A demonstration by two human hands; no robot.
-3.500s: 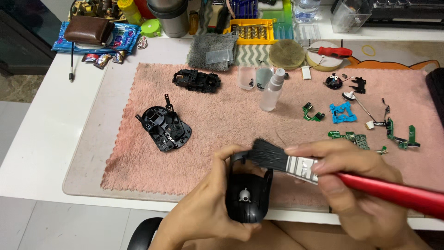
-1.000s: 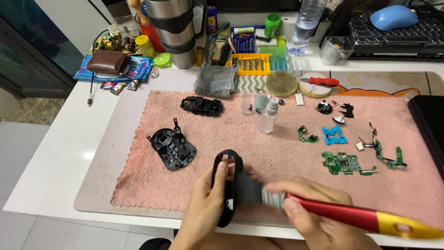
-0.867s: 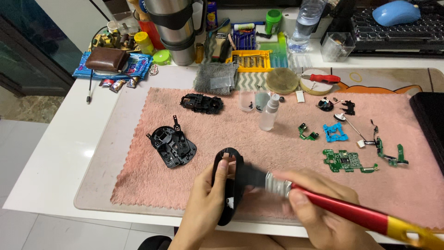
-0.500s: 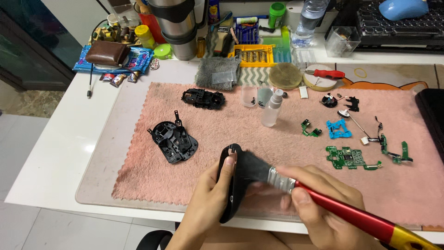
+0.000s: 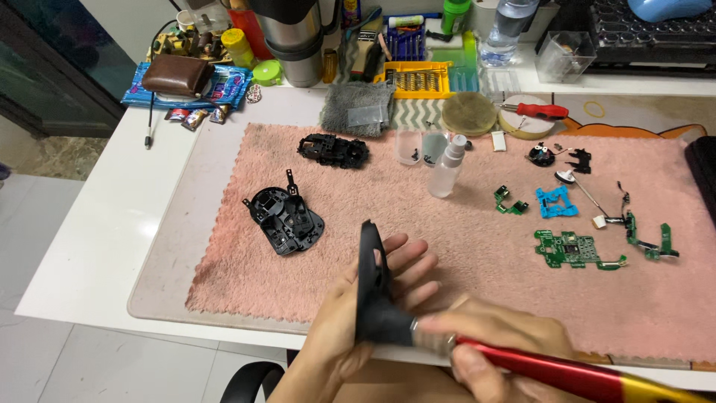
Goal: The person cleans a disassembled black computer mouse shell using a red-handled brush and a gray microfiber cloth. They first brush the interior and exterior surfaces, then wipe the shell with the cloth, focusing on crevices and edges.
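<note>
Left hand (image 5: 358,321): holds a black mouse shell (image 5: 369,269) on edge, thumb at the near side, fingers spread behind it; the shell stands almost upright over the near edge of the pink towel (image 5: 477,246).
Right hand (image 5: 496,347): closed around the red handle of a paintbrush (image 5: 477,347), low and right of the shell; the metal ferrule is blurred.
Brush tip: the dark bristles press against the lower part of the shell, touching it.
Step in hand: by my judgement, dusting the shell with the brush, mid-stroke; the blur makes it hard to tell which face is being swept.
What the next move calls for: a steady left grip so the thin shell does not twist, light strokes, and turning the shell to reach the face not yet shown.
Beyond the shell, left: a black mouse base (image 5: 286,216) lies open on the towel, well apart; a smaller black frame (image 5: 333,149) lies farther back.
Beyond the shell, behind: a small clear spray bottle (image 5: 447,168) stands upright on the towel.
Right of the shell: a green circuit board (image 5: 570,248), a blue plastic part (image 5: 556,201) and small green boards lie laid out, apart from one another.
Far edge of the tabletop (image 5: 97,246): a grey cloth (image 5: 358,108), a yellow bit holder (image 5: 415,78) and a red-handled screwdriver (image 5: 543,112).
</note>
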